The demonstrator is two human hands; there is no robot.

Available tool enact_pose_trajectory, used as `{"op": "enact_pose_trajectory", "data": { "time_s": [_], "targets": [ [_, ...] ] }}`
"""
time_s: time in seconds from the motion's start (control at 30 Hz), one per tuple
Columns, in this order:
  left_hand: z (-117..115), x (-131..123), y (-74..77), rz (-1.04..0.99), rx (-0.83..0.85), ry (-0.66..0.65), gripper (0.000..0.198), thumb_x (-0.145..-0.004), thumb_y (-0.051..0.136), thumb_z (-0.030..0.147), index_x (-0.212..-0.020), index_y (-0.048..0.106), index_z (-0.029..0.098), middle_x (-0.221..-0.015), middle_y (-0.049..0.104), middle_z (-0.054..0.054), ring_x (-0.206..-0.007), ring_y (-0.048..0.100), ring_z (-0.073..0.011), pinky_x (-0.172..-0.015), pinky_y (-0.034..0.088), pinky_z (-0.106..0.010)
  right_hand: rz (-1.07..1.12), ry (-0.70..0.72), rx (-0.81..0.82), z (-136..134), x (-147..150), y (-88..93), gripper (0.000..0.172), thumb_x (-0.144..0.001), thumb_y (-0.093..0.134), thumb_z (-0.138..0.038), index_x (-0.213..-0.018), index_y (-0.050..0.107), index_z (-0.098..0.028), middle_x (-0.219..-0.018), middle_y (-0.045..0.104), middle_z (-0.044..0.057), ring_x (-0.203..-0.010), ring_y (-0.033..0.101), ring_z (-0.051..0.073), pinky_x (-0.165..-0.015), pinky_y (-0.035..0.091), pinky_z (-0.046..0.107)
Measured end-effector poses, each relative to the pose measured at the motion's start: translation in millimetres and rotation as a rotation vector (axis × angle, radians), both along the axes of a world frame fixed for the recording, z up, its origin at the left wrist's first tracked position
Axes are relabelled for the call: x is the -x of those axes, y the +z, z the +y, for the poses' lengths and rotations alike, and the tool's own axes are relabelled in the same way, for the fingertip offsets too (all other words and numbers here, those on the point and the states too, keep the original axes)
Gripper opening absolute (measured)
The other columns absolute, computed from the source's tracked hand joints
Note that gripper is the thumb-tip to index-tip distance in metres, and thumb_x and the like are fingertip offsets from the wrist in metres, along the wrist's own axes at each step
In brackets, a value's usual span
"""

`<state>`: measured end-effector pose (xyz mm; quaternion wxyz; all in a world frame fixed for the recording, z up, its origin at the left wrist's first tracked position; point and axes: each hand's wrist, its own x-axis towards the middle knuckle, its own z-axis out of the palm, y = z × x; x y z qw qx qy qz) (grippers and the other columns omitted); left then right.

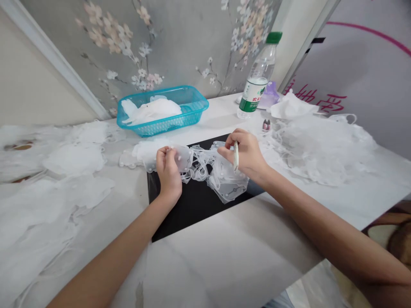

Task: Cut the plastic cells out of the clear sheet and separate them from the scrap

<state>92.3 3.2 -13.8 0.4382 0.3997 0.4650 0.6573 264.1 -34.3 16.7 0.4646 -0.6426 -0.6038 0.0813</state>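
My left hand (pixel 168 169) pinches a thin, translucent white sheet piece (pixel 184 157) with small round dots along its edge. Close to the right of it, my right hand (pixel 246 152) is closed around a slim pale stick-like tool (pixel 236 156), whose tip I cannot make out. Below the right hand, a stack of similar translucent pieces (pixel 229 182) lies on a black mat (pixel 183 209). Tangled thin white strips (pixel 201 164) spread between the two hands. More white sheets (pixel 136 156) lie just behind the left hand.
A blue plastic basket (pixel 195 113) holding white pieces stands at the back. To its right is a green-capped water bottle (pixel 255 92). Two small dark-labelled items (pixel 266 125) sit near it. Heaped white strips (pixel 327 145) cover the right side; white sheets (pixel 48 196) spread over the left.
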Motion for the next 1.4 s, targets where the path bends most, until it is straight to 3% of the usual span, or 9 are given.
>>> {"op": "enact_pose_trajectory", "data": {
  "time_s": [0.17,0.4,0.53,0.67,0.8,1.07,1.13,1.23,1.4],
  "targets": [
    [9,7,-0.4,-0.030,0.060,0.178,0.010,-0.080,0.044,0.014,-0.071,0.044,0.019,-0.063,0.044,0.005,-0.056,0.046,-0.0096,-0.052,0.037,-0.022,-0.050,-0.142,-0.053,2,-8,7.0,0.021,-0.057,0.057,-0.017,-0.047,0.040,-0.020,-0.059,0.044,-0.001,-0.056,0.042,0.013,-0.057,0.035,0.029],
    [6,6,0.5,0.040,-0.036,0.087,0.010,-0.076,0.055,0.018,-0.078,0.046,0.019,-0.069,0.048,0.004,-0.059,0.048,-0.0077,-0.054,0.040,-0.018,0.032,-0.099,-0.096,4,-7,7.3,0.015,-0.062,0.053,-0.019,-0.050,0.045,-0.019,-0.059,0.046,-0.001,-0.056,0.043,0.012,-0.058,0.036,0.028],
    [7,10,-1.1,0.273,-0.191,0.032,0.025,-0.074,0.062,0.022,-0.093,0.045,0.021,-0.079,0.049,0.003,-0.064,0.049,-0.0092,-0.060,0.041,-0.021,-0.024,-0.044,-0.122,1,-3,9.6,0.014,-0.064,0.052,-0.018,-0.052,0.045,-0.019,-0.061,0.048,0.000,-0.057,0.044,0.012,-0.059,0.037,0.028],
    [17,20,-3.4,0.456,-0.323,0.179,0.023,-0.074,0.060,0.019,-0.091,0.045,0.020,-0.090,0.048,0.000,-0.087,0.051,-0.0137,-0.081,0.040,-0.026,-0.031,-0.017,-0.217,-5,-1,16.1,0.013,-0.069,0.051,-0.016,-0.058,0.046,-0.021,-0.063,0.049,0.000,-0.059,0.046,0.013,-0.060,0.038,0.029],
    [26,26,-7.3,0.378,-0.175,0.330,0.026,-0.067,0.056,0.007,-0.085,0.043,0.020,-0.088,0.045,0.000,-0.088,0.050,-0.0147,-0.085,0.038,-0.029,-0.027,-0.049,-0.272,-9,3,19.0,0.013,-0.077,0.050,-0.019,-0.065,0.045,-0.022,-0.064,0.049,-0.001,-0.060,0.046,0.014,-0.061,0.039,0.030],
    [17,29,1.3,0.697,-0.211,0.414,0.037,-0.058,0.063,0.002,-0.084,0.045,0.021,-0.099,0.046,-0.004,-0.106,0.043,-0.0258,-0.097,0.027,-0.044,0.011,-0.051,-0.289,-9,5,19.0,0.014,-0.082,0.051,-0.022,-0.069,0.045,-0.022,-0.063,0.048,-0.001,-0.061,0.046,0.014,-0.062,0.039,0.030],
    [8,24,7.2,0.743,-0.334,0.346,0.031,-0.062,0.066,0.007,-0.081,0.047,0.021,-0.095,0.048,-0.004,-0.104,0.046,-0.0252,-0.098,0.028,-0.043,0.034,-0.045,-0.291,-9,5,18.8,0.014,-0.083,0.051,-0.023,-0.070,0.046,-0.021,-0.064,0.049,-0.001,-0.062,0.048,0.014,-0.063,0.040,0.030],
    [-10,10,13.8,0.786,-0.509,0.002,0.024,-0.068,0.070,0.022,-0.085,0.052,0.021,-0.089,0.055,-0.002,-0.092,0.052,-0.0213,-0.090,0.037,-0.037,0.109,0.009,-0.273,-10,5,19.2,0.013,-0.084,0.052,-0.027,-0.073,0.048,-0.021,-0.064,0.050,-0.001,-0.061,0.050,0.014,-0.062,0.042,0.029],
    [-24,-8,12.2,0.774,-0.411,-0.574,0.034,-0.067,0.074,0.040,-0.092,0.061,0.021,-0.095,0.062,-0.006,-0.091,0.057,-0.0226,-0.084,0.042,-0.034,0.352,0.250,-0.112,-13,7,22.4,0.014,-0.087,0.049,-0.030,-0.077,0.047,-0.021,-0.060,0.052,-0.003,-0.058,0.054,0.012,-0.062,0.045,0.028]
  ]
}}
